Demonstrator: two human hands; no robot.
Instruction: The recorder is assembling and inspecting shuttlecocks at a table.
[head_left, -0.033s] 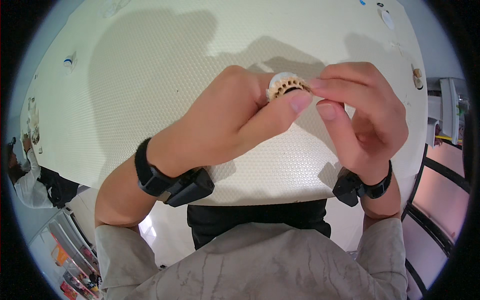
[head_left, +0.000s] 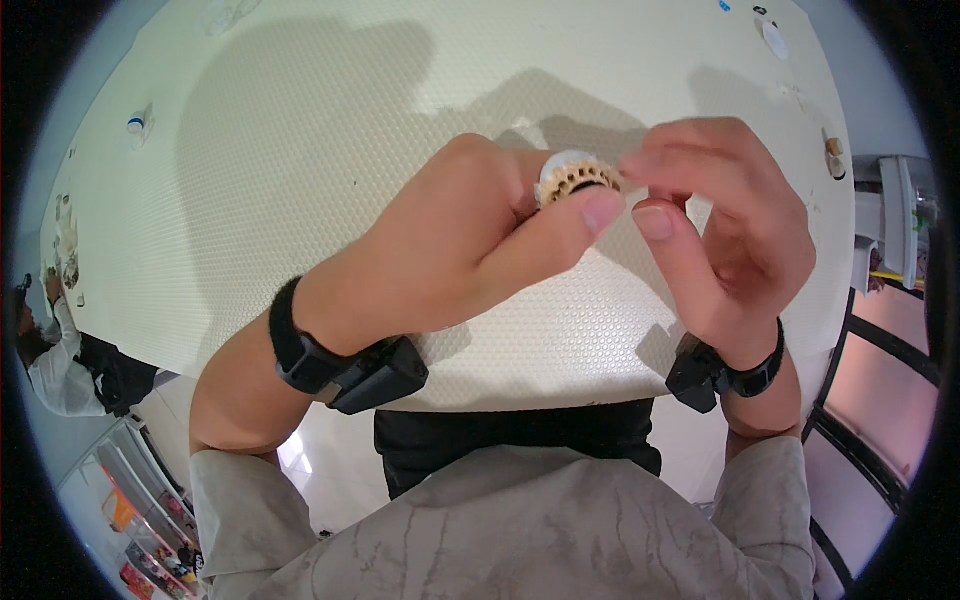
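A small round piece (head_left: pixel 580 180) with a tan toothed rim, row of dark holes, white back and dark centre is pinched in my left hand (head_left: pixel 440 230). My left thumb presses its near side, while the other fingers are hidden behind it. I cannot tell what kind of thing it is. Just right of it is my right hand (head_left: pixel 735 220), thumb and fingers apart with nothing visible between them. Its fingertips are slightly blurred and very near the rim; whether they touch it I cannot tell.
Beneath my hands spreads a pale dimpled table (head_left: pixel 300 180). A small bottle with a blue band (head_left: pixel 137 125) lies at the left, a white oval piece (head_left: pixel 774 40) at the far right. Small brown items (head_left: pixel 835 155) lie by the right edge. Another person (head_left: pixel 65 360) is at the far left.
The toothed piece has tipped slightly, showing more of its row of holes. My right fingertips have shifted a little and blurred. My forearms stay where they were.
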